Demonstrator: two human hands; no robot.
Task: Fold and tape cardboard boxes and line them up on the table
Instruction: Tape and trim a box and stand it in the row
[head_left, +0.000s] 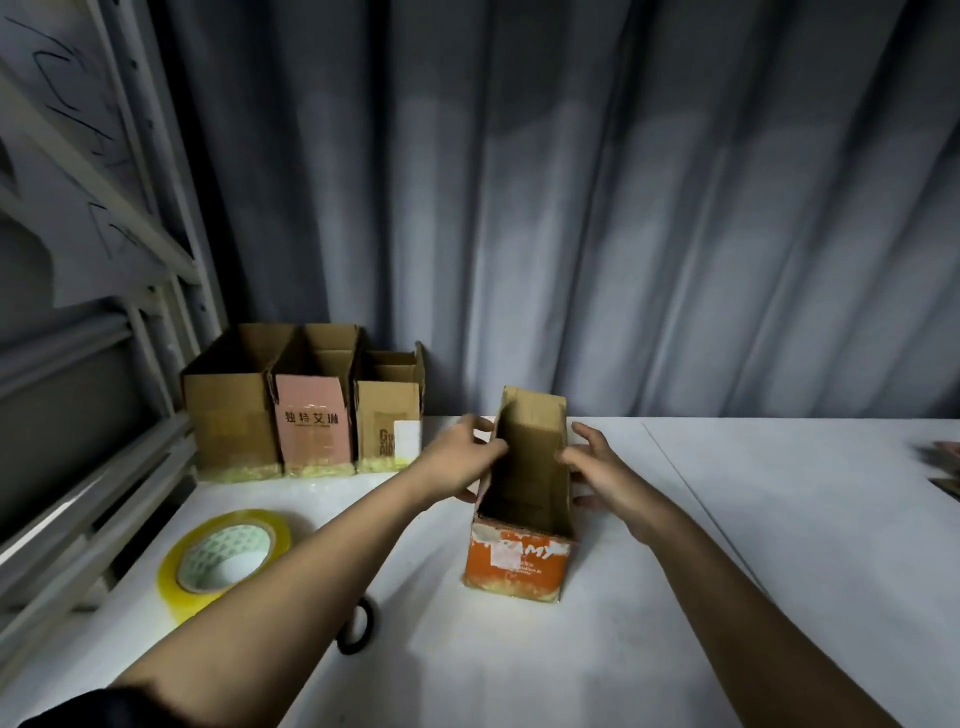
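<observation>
An orange-fronted cardboard box (519, 564) stands open-topped on the white table (675, 597), its far flap upright. My left hand (460, 460) grips its left wall, fingers curled over the rim. On the box's right side my right hand (605, 467) touches the wall with spread, relaxed fingers. A row of three open boxes stands at the back left: a plain brown one (228, 410), a pink-fronted one (310, 421) and a smaller brown one (387, 415). A roll of yellowish clear tape (223, 556) lies flat at the left.
A black scissor handle (358, 629) shows under my left forearm. Grey curtains (623, 208) hang behind the table. A metal rack (104, 364) borders the left edge. Some flat cardboard (943, 467) lies at the far right edge.
</observation>
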